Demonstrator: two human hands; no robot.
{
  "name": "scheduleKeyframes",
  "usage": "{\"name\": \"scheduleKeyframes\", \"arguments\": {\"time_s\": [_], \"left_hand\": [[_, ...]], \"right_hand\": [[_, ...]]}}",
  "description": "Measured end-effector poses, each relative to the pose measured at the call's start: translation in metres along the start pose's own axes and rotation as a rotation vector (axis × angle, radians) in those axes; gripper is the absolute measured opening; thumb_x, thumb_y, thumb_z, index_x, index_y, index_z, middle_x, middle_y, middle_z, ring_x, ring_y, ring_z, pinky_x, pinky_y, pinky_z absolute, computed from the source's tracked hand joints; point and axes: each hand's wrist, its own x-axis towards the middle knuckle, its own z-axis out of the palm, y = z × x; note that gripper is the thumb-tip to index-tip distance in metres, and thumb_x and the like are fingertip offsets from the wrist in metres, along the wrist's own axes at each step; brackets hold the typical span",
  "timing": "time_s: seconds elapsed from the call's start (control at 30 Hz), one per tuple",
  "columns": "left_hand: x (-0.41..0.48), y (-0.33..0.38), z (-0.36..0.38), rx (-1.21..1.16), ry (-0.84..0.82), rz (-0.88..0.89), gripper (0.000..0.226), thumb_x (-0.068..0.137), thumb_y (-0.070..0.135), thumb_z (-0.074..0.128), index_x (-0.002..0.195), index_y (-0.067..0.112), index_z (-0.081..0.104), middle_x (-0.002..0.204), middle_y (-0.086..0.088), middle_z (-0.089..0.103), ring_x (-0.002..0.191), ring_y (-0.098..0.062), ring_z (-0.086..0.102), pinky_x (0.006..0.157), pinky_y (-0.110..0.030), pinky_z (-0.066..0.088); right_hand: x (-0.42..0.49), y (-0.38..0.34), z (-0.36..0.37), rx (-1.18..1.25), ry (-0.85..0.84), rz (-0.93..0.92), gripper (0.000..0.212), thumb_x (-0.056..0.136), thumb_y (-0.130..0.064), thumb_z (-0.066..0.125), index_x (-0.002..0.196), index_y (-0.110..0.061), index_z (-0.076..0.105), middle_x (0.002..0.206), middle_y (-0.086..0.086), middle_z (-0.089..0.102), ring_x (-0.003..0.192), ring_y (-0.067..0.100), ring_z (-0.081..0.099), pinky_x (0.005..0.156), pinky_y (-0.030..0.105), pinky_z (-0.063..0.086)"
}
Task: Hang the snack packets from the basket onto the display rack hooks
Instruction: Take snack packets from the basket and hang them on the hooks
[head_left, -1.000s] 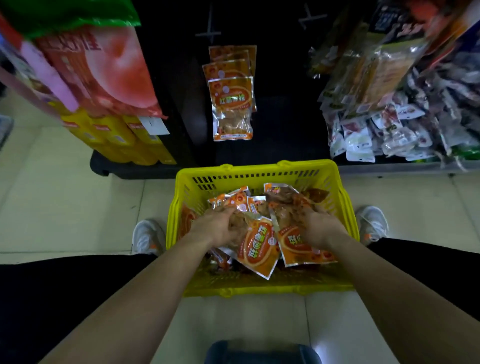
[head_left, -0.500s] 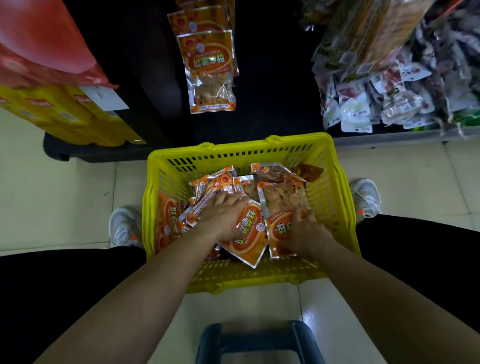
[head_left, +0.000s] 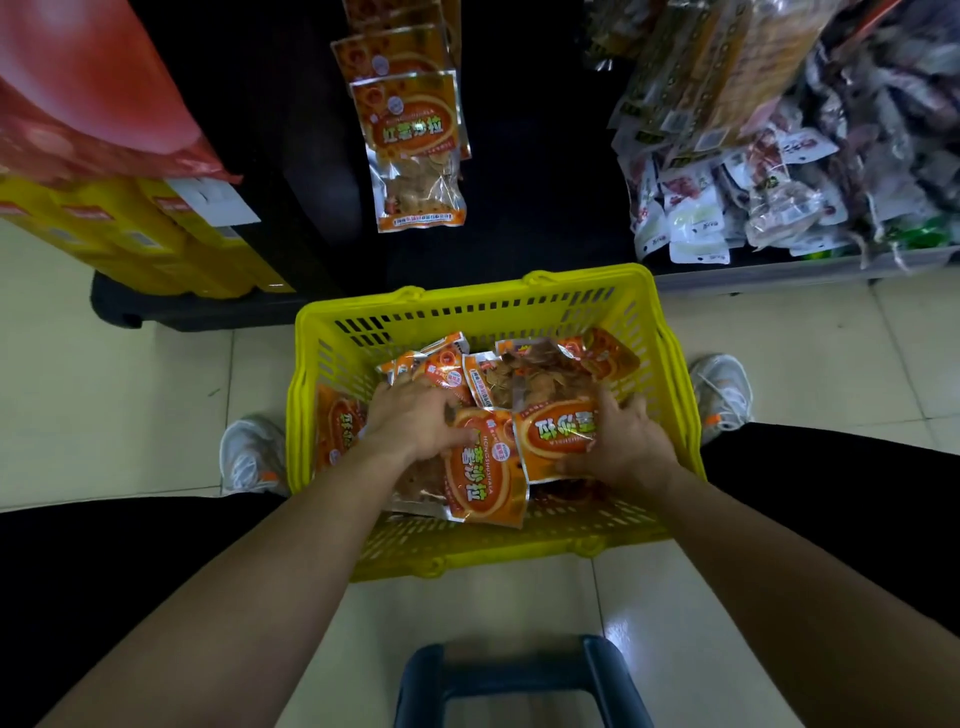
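Observation:
A yellow plastic basket (head_left: 524, 306) sits on the floor between my feet, holding several orange snack packets. My left hand (head_left: 410, 421) rests on the pile, its fingers closed on the top edge of one orange packet (head_left: 483, 478). My right hand (head_left: 623, 441) grips a second orange packet (head_left: 561, 431) lying beside the first. Above the basket, a few matching packets (head_left: 415, 150) hang on a hook of the dark display rack (head_left: 540, 156); the hook itself is hidden.
Red and yellow bags (head_left: 119, 171) are stacked at the left of the rack. Many mixed snack packets (head_left: 779, 156) crowd the shelf at the right. My shoes (head_left: 254, 457) flank the basket on the tiled floor. A dark stool (head_left: 519, 680) stands under me.
The view tipped downward, so the basket sits lower and the hanging packets nearer the top. Both hands shifted over the pile and closed on two packets.

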Motion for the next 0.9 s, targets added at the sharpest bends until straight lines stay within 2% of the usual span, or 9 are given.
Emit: {"name": "scheduleKeyframes", "arguments": {"time_s": [0.13, 0.23, 0.3, 0.37, 0.47, 0.53, 0.67, 0.83, 0.9], "left_hand": [[-0.014, -0.002, -0.013, -0.048, 0.053, -0.011, 0.048, 0.078, 0.073, 0.062, 0.076, 0.025, 0.064, 0.089, 0.007, 0.062, 0.094, -0.015, 0.059, 0.084, -0.035, 0.049], [-0.025, -0.004, -0.014, -0.246, 0.012, 0.013, 0.029, 0.086, 0.052, 0.069, 0.079, 0.024, 0.065, 0.076, 0.005, 0.064, 0.074, -0.014, 0.064, 0.059, -0.027, 0.044], [-0.032, -0.006, -0.014, -0.227, 0.042, 0.050, 0.022, 0.090, 0.043, 0.069, 0.106, 0.028, 0.069, 0.096, 0.003, 0.070, 0.092, -0.019, 0.068, 0.072, -0.031, 0.052], [-0.040, -0.006, -0.016, -0.182, 0.052, 0.062, 0.039, 0.094, 0.035, 0.065, 0.132, 0.035, 0.056, 0.124, -0.003, 0.066, 0.110, -0.025, 0.064, 0.088, -0.036, 0.053], [-0.049, -0.008, -0.021, -0.160, 0.034, 0.031, 0.042, 0.100, 0.033, 0.056, 0.142, 0.037, 0.048, 0.139, -0.006, 0.058, 0.121, -0.027, 0.059, 0.099, -0.040, 0.052], [-0.053, -0.014, -0.030, -0.186, 0.017, 0.003, 0.036, 0.102, 0.043, 0.050, 0.135, 0.031, 0.055, 0.137, -0.005, 0.060, 0.121, -0.026, 0.059, 0.099, -0.041, 0.051], [-0.061, -0.029, -0.059, -0.326, 0.056, -0.026, 0.027, 0.101, 0.048, 0.049, 0.085, 0.028, 0.057, 0.096, -0.004, 0.065, 0.097, -0.027, 0.063, 0.077, -0.034, 0.048], [-0.076, -0.032, -0.110, -0.375, 0.217, -0.044, 0.023, 0.101, 0.038, 0.054, 0.089, 0.020, 0.061, 0.098, -0.006, 0.068, 0.097, -0.028, 0.064, 0.079, -0.034, 0.050], [-0.084, -0.034, -0.131, -0.398, 0.263, -0.007, 0.020, 0.100, 0.039, 0.055, 0.094, 0.022, 0.064, 0.098, -0.002, 0.071, 0.094, -0.024, 0.066, 0.080, -0.037, 0.054]], "right_hand": [[-0.007, -0.004, -0.018, 0.103, -0.026, -0.039, 0.114, 0.055, -0.084, 0.068, 0.150, -0.038, 0.024, 0.142, 0.023, 0.040, 0.126, 0.043, 0.049, 0.105, 0.051, 0.044], [-0.013, -0.011, -0.022, 0.097, 0.020, -0.025, 0.094, 0.074, -0.086, 0.046, 0.150, -0.036, 0.028, 0.143, 0.028, 0.042, 0.127, 0.044, 0.048, 0.105, 0.050, 0.043], [-0.015, -0.016, -0.023, 0.142, 0.009, -0.002, 0.080, 0.086, -0.074, 0.043, 0.153, -0.033, 0.025, 0.147, 0.032, 0.036, 0.132, 0.046, 0.043, 0.106, 0.050, 0.039], [-0.017, -0.018, -0.025, 0.224, 0.007, -0.015, 0.073, 0.091, -0.055, 0.055, 0.153, -0.029, 0.026, 0.146, 0.030, 0.039, 0.135, 0.044, 0.039, 0.107, 0.046, 0.038], [-0.022, -0.020, -0.033, 0.308, 0.081, 0.007, 0.072, 0.079, -0.031, 0.078, 0.141, -0.021, 0.042, 0.128, 0.015, 0.060, 0.120, 0.035, 0.055, 0.089, 0.034, 0.048], [-0.028, -0.022, -0.045, 0.317, 0.085, 0.074, 0.076, 0.071, -0.025, 0.087, 0.133, -0.014, 0.045, 0.119, 0.011, 0.063, 0.110, 0.032, 0.062, 0.077, 0.030, 0.048], [-0.034, -0.026, -0.070, 0.220, 0.101, 0.062, 0.089, 0.068, -0.019, 0.089, 0.139, -0.005, 0.036, 0.125, 0.017, 0.062, 0.114, 0.035, 0.061, 0.089, 0.041, 0.055], [-0.055, -0.039, -0.110, -0.036, 0.039, -0.129, 0.077, 0.076, -0.006, 0.072, 0.144, -0.010, 0.035, 0.132, 0.016, 0.056, 0.118, 0.033, 0.057, 0.074, 0.030, 0.048], [-0.067, -0.042, -0.126, -0.150, 0.062, -0.192, 0.073, 0.073, -0.008, 0.074, 0.137, -0.011, 0.039, 0.131, 0.015, 0.055, 0.118, 0.034, 0.057, 0.081, 0.035, 0.053]]}}
